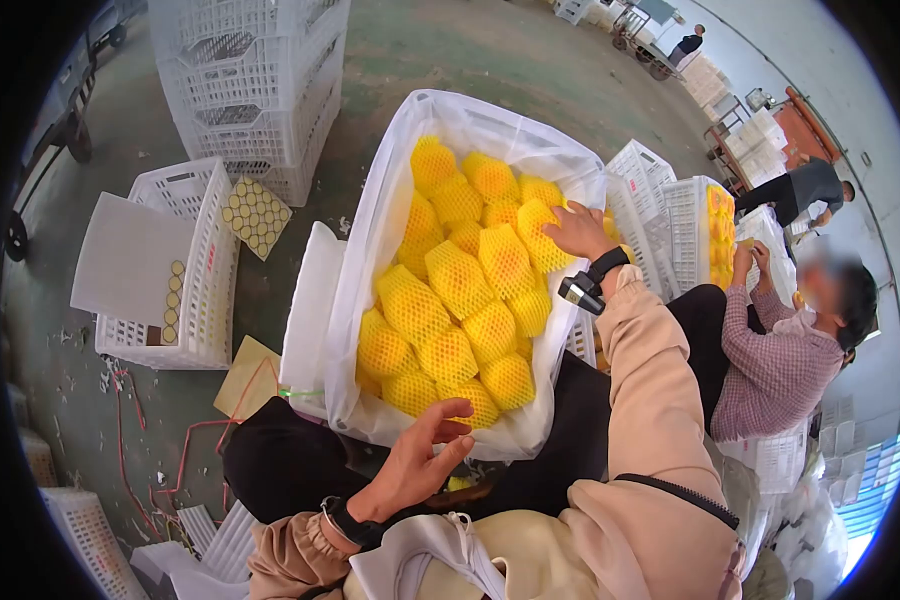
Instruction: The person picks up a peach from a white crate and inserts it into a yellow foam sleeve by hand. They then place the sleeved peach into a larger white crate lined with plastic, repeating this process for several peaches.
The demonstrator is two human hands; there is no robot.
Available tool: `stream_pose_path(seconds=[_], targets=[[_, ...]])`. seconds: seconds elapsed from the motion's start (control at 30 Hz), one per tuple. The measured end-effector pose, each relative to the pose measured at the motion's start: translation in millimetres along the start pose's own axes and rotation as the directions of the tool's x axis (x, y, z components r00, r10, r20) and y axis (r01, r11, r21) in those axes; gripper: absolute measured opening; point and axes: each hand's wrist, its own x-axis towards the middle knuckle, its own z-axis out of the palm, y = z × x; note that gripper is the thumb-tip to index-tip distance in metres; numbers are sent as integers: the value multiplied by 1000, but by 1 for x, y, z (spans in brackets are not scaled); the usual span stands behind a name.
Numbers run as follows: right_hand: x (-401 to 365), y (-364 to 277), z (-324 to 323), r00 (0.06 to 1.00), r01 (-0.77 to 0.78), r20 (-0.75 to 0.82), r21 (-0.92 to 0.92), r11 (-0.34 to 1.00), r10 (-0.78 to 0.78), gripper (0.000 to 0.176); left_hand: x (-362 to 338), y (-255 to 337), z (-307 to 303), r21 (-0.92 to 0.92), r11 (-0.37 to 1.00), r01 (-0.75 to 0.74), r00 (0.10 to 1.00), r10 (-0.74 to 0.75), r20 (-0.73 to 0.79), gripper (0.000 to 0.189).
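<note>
A crate with a white liner (342, 340) stands before me, filled with several fruits in yellow foam nets (458, 282). My right hand (580, 232) rests at the crate's right side, its spread fingers touching or just over a netted fruit near the liner's edge. Near the front edge of the crate is my left hand (420, 463), palm turned inward, fingers apart and curved, holding nothing. Its fingertips are close to the lowest netted fruit. Both wrists carry dark bands.
Stacked white crates (255, 90) rise at the back left. Left of me stands a crate (210, 270) with a white sheet and round labels. A seated co-worker (785, 350) is on the right, beside a crate of yellow-netted fruit (718, 235). Red string lies on the floor.
</note>
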Motion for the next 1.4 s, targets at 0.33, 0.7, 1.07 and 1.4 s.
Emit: stream_pose_path(seconds=[0.33,0.7,1.07,1.4], targets=[[-16,12,-2,945,200,-219,-198,960,-242,39,3,-2,8,99,993,-69,996,63,61,38],[-18,11,19,911,263,-318,-39,964,-261,57,9,-5,13,202,978,-46,992,22,121,39],[-35,7,22,941,227,-166,-342,912,-296,87,10,-5,19,218,971,-96,987,65,145,40],[-61,9,20,869,331,-281,-280,901,-406,4,11,-10,22,254,956,-147,979,104,176,40]])
